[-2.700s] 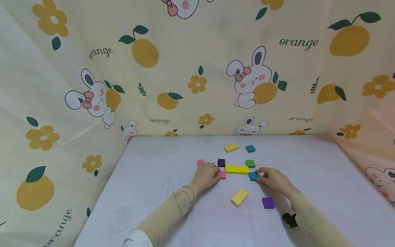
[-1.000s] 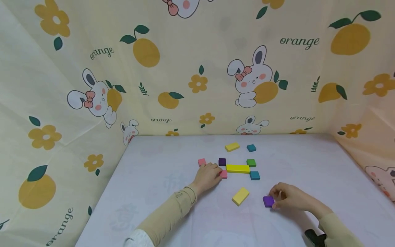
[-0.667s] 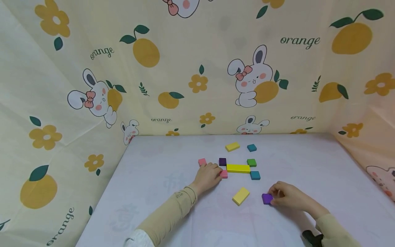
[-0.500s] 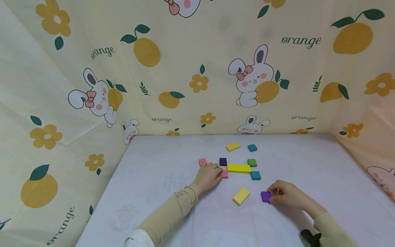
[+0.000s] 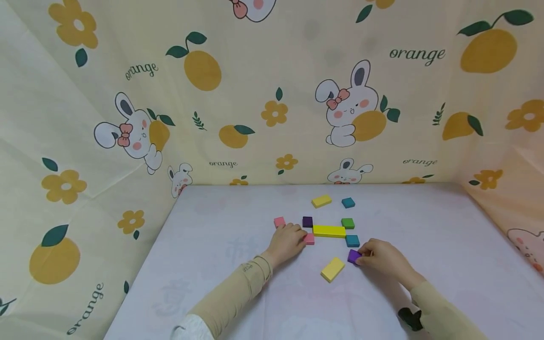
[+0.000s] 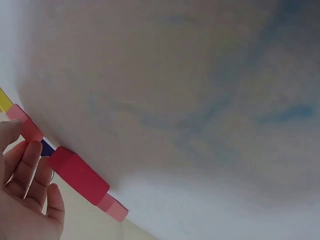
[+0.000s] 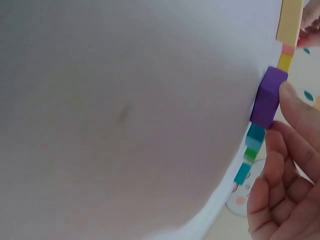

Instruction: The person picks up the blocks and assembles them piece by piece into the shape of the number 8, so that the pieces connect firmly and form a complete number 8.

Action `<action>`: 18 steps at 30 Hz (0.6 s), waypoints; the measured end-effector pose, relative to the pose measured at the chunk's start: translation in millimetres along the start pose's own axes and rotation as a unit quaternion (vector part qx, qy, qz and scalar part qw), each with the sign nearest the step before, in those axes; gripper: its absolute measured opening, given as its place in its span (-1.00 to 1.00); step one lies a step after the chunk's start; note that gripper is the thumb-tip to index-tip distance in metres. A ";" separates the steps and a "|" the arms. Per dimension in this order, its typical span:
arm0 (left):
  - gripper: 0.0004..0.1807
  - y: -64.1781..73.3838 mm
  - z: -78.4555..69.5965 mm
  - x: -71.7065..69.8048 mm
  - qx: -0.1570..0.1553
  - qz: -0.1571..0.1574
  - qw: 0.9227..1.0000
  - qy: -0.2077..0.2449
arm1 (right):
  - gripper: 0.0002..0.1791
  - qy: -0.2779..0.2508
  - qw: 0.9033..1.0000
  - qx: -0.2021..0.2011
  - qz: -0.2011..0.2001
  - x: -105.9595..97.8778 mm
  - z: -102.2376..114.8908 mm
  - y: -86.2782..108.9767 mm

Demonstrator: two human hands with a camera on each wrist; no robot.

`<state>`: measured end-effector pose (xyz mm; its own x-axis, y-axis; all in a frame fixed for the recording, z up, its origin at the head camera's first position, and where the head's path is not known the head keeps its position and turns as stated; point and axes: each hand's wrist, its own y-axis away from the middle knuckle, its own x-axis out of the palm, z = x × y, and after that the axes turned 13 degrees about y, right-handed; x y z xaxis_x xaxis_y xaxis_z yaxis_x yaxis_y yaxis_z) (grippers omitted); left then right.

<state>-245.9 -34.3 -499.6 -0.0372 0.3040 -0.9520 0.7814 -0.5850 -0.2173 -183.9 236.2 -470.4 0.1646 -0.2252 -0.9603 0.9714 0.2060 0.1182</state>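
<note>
My right hand (image 5: 382, 257) pinches a purple block (image 5: 354, 257) between thumb and fingertips, low over or on the table just in front of a teal block (image 5: 352, 241). My left hand (image 5: 285, 243) holds a pink block (image 5: 310, 239) by its left side, thumb and fingertip against it. That pink block and the teal block stand at the two ends of a long yellow block (image 5: 329, 231). Behind those ends lie a dark purple block (image 5: 307, 221) and a green block (image 5: 347, 223). In the left wrist view a red block (image 6: 80, 175) lies by the left fingers; the hand hides it from the head view.
A short yellow block (image 5: 333, 269) lies in front, left of the right hand. Farther back are another yellow block (image 5: 321, 201) and a teal block (image 5: 348, 202). One more pink block (image 5: 279, 222) lies behind the left hand. A patterned cloth (image 5: 238, 94) walls the white table (image 5: 204, 226).
My right hand has let go of the teal block by the long yellow one, taken the purple block, and carried it left and away from me. The left hand has stayed put.
</note>
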 end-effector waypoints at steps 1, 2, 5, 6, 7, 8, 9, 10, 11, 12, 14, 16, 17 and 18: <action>-0.74 0.2 0.1 -0.3 -0.001 0.000 1.000 0.001 | -0.72 0.002 1.000 -0.001 -0.003 0.3 1.4 -1.2; -0.74 0.3 0.2 -0.6 -0.001 0.000 1.000 0.001 | -0.72 0.002 1.000 0.001 -0.004 0.7 3.0 -2.2; -0.74 0.7 0.9 -0.9 0.000 -0.001 1.000 0.003 | -0.73 -0.005 1.000 0.021 -0.001 1.6 7.3 -5.2; -0.74 0.8 1.1 -1.0 0.000 -0.002 1.000 0.002 | -0.73 -0.008 1.000 0.023 0.000 1.6 8.1 -6.0; -0.74 0.6 1.2 -0.8 0.000 -0.002 1.000 0.002 | -0.73 -0.011 1.000 0.027 0.000 1.4 8.6 -6.5; -0.74 0.5 1.4 -0.8 0.001 -0.003 1.000 0.001 | -0.73 -0.013 0.999 0.032 0.002 1.4 9.4 -6.9; -0.74 0.4 1.4 -0.9 0.001 -0.004 1.000 0.001 | -0.72 -0.015 0.999 0.036 0.003 1.4 9.6 -7.4; -0.74 0.3 1.4 -0.8 0.001 -0.005 1.000 0.001 | -0.71 -0.015 0.999 0.038 0.004 1.3 9.8 -7.9; -0.74 0.3 1.6 -0.7 0.002 -0.005 1.000 0.001 | -0.71 -0.016 0.999 0.040 0.005 1.2 10.1 -8.1; -0.73 0.3 1.3 -1.0 0.001 -0.005 1.000 0.001 | -0.70 -0.015 0.999 0.040 0.006 1.1 10.2 -8.3; -0.73 0.5 0.9 -1.3 0.001 -0.002 1.000 0.002 | -0.70 -0.014 0.999 0.045 0.008 1.6 10.9 -8.7; -0.72 0.5 0.6 -1.3 0.000 0.000 1.000 0.002 | -0.70 -0.012 0.999 0.047 0.009 1.8 11.3 -9.1; -0.72 0.5 0.4 -1.4 0.000 0.002 1.000 0.001 | -0.69 -0.012 0.999 0.049 0.010 1.9 11.5 -9.2; -0.72 0.6 0.1 -1.7 -0.001 0.003 1.000 0.000 | -0.68 -0.010 0.999 0.048 0.010 1.7 11.5 -9.5</action>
<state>-245.4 -35.2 -498.2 -0.0321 0.3013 -0.9530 0.7831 -0.5849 -0.2113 -190.8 222.9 -470.3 0.1858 -0.2421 -0.9523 0.9799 0.1177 0.1612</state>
